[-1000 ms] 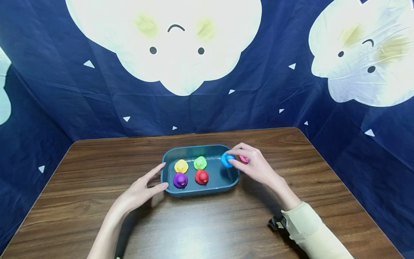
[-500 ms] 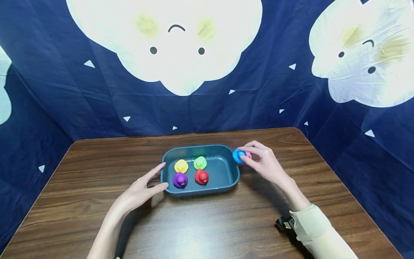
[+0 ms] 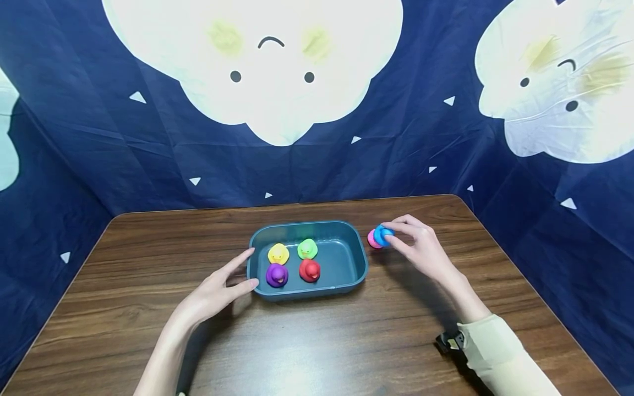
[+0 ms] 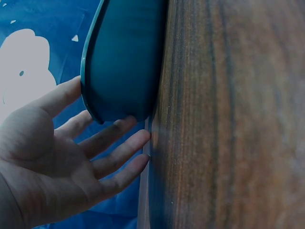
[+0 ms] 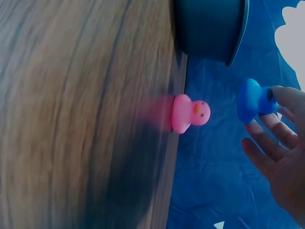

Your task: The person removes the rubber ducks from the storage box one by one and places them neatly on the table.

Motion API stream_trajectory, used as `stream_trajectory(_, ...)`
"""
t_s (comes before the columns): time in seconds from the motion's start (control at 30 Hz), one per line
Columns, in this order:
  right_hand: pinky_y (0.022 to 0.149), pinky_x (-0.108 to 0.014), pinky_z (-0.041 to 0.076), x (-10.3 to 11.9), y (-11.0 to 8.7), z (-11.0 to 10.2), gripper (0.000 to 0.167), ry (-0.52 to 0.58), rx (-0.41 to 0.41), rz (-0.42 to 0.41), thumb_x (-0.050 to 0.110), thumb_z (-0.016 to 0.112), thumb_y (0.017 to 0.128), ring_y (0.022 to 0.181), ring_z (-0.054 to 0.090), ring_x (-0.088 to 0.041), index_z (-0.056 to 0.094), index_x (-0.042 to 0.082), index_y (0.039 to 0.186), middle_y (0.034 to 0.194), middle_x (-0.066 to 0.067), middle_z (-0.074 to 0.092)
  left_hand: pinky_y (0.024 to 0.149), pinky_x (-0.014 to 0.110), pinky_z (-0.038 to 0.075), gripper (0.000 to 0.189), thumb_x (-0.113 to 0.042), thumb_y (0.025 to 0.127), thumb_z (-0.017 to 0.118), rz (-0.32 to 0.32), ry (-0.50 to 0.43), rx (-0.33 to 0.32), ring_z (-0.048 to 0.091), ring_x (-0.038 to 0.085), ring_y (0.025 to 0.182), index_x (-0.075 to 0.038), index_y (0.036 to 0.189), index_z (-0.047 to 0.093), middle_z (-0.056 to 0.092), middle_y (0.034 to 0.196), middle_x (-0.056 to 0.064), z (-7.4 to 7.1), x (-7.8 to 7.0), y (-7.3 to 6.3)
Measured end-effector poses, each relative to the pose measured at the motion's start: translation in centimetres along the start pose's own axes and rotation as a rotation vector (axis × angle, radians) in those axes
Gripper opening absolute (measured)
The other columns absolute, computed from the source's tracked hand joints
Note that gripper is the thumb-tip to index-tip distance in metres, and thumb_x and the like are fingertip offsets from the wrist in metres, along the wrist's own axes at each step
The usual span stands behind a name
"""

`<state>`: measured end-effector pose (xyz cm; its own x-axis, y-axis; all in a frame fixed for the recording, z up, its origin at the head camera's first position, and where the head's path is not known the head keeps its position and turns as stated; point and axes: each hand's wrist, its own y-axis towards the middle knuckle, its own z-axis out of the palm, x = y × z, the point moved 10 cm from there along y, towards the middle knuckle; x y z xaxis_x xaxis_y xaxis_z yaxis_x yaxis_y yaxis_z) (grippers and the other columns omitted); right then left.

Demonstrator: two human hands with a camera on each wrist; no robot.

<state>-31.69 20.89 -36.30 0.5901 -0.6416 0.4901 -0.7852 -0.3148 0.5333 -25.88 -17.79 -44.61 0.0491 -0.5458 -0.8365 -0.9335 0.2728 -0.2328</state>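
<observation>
My right hand (image 3: 421,247) pinches a blue rubber duck (image 5: 251,101) between thumb and fingers, held up off the table to the right of the teal bin (image 3: 342,289). On the tabletop below it sits a pink rubber duck (image 5: 183,113), partly covered by the blue one in the head view. At the bin's left end, my left hand (image 3: 210,294) touches the rim with spread, fairly straight fingers (image 4: 66,98). Inside the bin stand a yellow duck (image 3: 278,253), a green duck (image 3: 307,248), a purple duck (image 3: 277,275) and a red duck (image 3: 310,270), grouped toward the left.
The bin rests on a brown wood-grain table (image 3: 148,247) with rounded far corners. Behind and beside the table hangs a dark blue cloth (image 3: 317,176) printed with white clouds and small triangles. A black device (image 3: 449,342) is at the right wrist.
My right hand has carried the blue duck rightward, from over the bin's right end, across its rim, to beside and above the pink duck. The left hand stays at the bin.
</observation>
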Motion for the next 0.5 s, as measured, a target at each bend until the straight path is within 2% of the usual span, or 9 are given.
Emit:
stream_trajectory(0.33, 0.089, -0.008, 0.046, -2.1, 0.0, -0.6, 0.026, -0.045, -0.001, 0.009, 0.008, 0.079, 0.090, 0.101, 0.071, -0.024, 0.078, 0.008, 0.116, 0.104, -0.005, 0.074, 0.117, 0.061, 0.040, 0.079, -0.042, 0.100, 0.066, 0.004, 0.006, 0.001, 0.050, 0.038, 0.145, -0.026, 0.165, 0.023, 0.046, 0.159, 0.021, 0.0, -0.1, 0.0)
stream_trajectory(0.5, 0.087, -0.004, 0.045, -3.2, 0.1, -0.9, 0.026, -0.053, 0.011, 0.035, 0.009, 0.078, 0.091, 0.102, 0.071, -0.025, 0.078, 0.007, 0.117, 0.106, -0.006, 0.074, 0.116, 0.062, 0.040, 0.079, -0.044, 0.100, 0.065, -0.005, 0.017, 0.004, 0.049, 0.038, 0.145, -0.026, 0.165, 0.023, 0.045, 0.160, 0.021, 0.0, -0.1, 0.1)
